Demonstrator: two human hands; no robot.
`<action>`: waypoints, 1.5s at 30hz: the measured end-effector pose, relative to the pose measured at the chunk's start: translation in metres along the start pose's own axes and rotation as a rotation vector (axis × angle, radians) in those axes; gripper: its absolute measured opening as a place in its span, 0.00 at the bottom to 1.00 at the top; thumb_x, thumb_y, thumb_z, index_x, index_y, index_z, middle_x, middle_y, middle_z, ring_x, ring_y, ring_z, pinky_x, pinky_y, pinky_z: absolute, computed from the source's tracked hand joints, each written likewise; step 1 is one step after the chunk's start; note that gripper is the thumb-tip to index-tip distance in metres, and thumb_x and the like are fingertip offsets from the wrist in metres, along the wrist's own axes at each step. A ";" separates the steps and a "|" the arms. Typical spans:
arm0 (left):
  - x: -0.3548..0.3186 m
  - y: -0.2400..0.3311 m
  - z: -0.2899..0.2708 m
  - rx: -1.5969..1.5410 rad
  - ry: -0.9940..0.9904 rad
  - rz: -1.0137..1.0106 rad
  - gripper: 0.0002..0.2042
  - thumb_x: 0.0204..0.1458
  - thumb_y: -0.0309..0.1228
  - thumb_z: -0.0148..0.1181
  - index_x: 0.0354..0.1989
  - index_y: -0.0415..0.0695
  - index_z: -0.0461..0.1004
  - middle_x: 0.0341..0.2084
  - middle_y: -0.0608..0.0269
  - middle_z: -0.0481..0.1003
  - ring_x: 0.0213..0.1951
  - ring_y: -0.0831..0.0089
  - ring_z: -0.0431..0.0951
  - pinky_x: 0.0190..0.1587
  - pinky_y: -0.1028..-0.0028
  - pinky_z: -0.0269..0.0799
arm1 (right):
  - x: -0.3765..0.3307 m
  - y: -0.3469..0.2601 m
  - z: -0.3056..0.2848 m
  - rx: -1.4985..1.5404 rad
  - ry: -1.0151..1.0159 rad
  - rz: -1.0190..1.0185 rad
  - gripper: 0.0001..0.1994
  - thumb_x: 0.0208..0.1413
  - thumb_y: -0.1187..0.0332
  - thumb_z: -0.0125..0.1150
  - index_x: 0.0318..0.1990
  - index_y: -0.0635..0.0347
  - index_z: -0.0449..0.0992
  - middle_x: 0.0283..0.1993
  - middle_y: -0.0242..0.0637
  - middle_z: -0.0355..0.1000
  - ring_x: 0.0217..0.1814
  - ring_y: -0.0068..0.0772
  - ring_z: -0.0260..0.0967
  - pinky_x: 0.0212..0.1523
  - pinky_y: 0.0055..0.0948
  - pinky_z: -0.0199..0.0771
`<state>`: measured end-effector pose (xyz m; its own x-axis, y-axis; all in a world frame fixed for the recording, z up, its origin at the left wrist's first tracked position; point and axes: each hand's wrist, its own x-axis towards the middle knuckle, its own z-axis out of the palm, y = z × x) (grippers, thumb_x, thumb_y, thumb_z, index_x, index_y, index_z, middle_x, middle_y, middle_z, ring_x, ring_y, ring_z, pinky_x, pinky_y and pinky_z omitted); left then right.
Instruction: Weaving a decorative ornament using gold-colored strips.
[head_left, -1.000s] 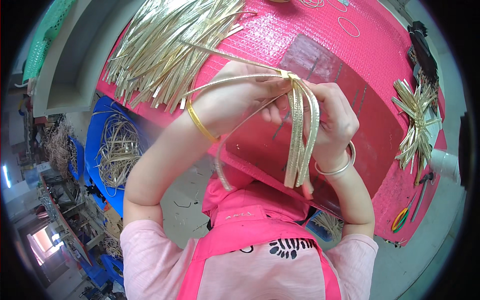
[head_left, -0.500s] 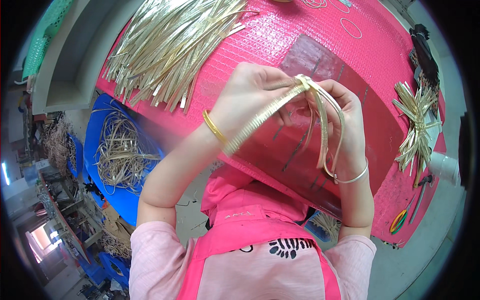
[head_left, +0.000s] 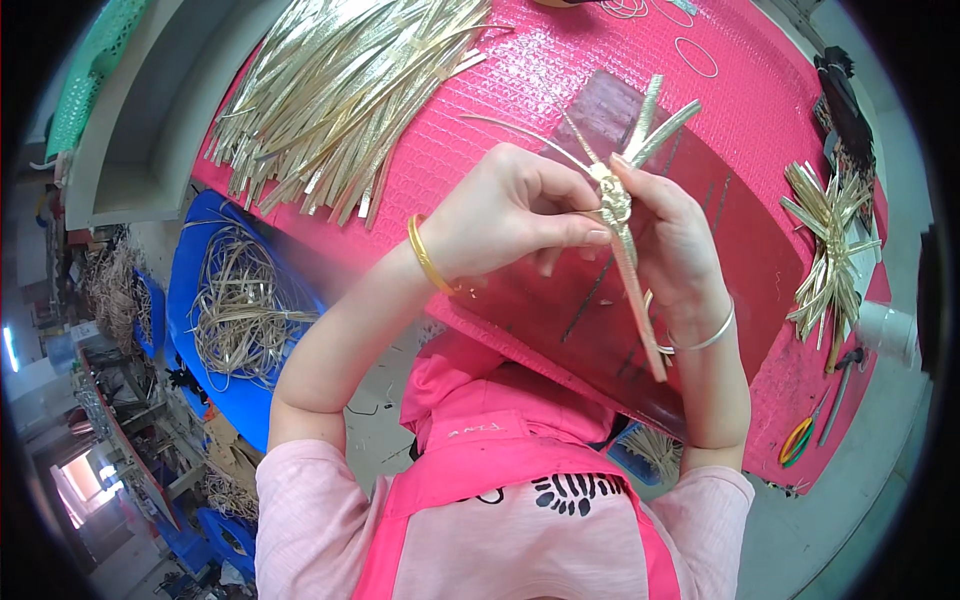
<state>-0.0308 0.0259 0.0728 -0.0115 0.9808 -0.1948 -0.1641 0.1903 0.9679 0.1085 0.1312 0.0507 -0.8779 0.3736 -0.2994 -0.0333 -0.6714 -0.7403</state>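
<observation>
Between my two hands, above a dark red mat, is a woven knot of gold strips (head_left: 614, 200). Several loose strip ends stick out of it, some upward and away from me, others hanging down toward my right wrist. My left hand (head_left: 520, 215) pinches the knot's left side between thumb and fingers. With its thumb near the top and its other fingers behind, my right hand (head_left: 675, 235) grips the right side. What those rear fingers touch is partly hidden.
Loose gold strips (head_left: 340, 100) lie at the table's far left. Bundled strips (head_left: 830, 245) and scissors (head_left: 797, 440) sit at the right. A blue bin (head_left: 225, 370) of tangled strips stands left of the table. The dark red mat (head_left: 740, 290) lies beneath my hands.
The knot has been turned over, so its woven face now shows. Strips that draped over my left wrist and right palm now point away from me and downward.
</observation>
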 end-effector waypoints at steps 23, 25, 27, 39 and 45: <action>-0.008 0.005 0.006 0.143 0.346 -0.084 0.07 0.44 0.26 0.52 0.26 0.34 0.72 0.14 0.62 0.71 0.13 0.82 0.67 0.14 0.83 0.61 | 0.003 0.016 0.000 -0.548 0.158 -0.217 0.12 0.42 0.71 0.58 0.37 0.64 0.70 0.32 0.30 0.68 0.33 0.15 0.63 0.35 0.15 0.62; -0.012 0.007 -0.004 0.142 0.287 -0.105 0.07 0.44 0.26 0.52 0.28 0.34 0.72 0.15 0.62 0.71 0.14 0.82 0.68 0.15 0.83 0.61 | 0.003 0.016 0.001 -0.681 0.125 -0.346 0.09 0.42 0.73 0.57 0.34 0.64 0.72 0.31 0.31 0.68 0.33 0.15 0.62 0.35 0.16 0.62; -0.013 0.009 -0.010 0.139 0.227 -0.126 0.08 0.44 0.27 0.52 0.29 0.34 0.72 0.15 0.62 0.71 0.15 0.82 0.68 0.16 0.83 0.62 | -0.001 0.021 0.010 -0.476 0.214 -0.358 0.07 0.41 0.74 0.57 0.30 0.65 0.73 0.27 0.29 0.68 0.28 0.15 0.63 0.31 0.15 0.63; -0.018 0.004 0.004 0.644 0.428 0.357 0.05 0.38 0.19 0.55 0.26 0.34 0.72 0.20 0.61 0.73 0.24 0.80 0.72 0.28 0.84 0.67 | -0.009 0.021 0.021 0.051 0.044 -0.229 0.05 0.45 0.75 0.54 0.30 0.68 0.70 0.26 0.36 0.69 0.25 0.19 0.66 0.25 0.16 0.66; -0.024 0.010 0.009 0.022 0.315 0.114 0.06 0.43 0.20 0.53 0.31 0.32 0.71 0.24 0.60 0.73 0.28 0.80 0.72 0.31 0.84 0.67 | -0.012 0.018 0.026 -0.202 0.134 -0.324 0.05 0.45 0.75 0.55 0.29 0.69 0.70 0.24 0.35 0.70 0.25 0.19 0.66 0.24 0.15 0.66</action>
<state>-0.0237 0.0047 0.0882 -0.3336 0.9348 -0.1215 -0.1230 0.0846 0.9888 0.1056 0.0976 0.0566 -0.7669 0.6343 -0.0975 -0.1913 -0.3709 -0.9087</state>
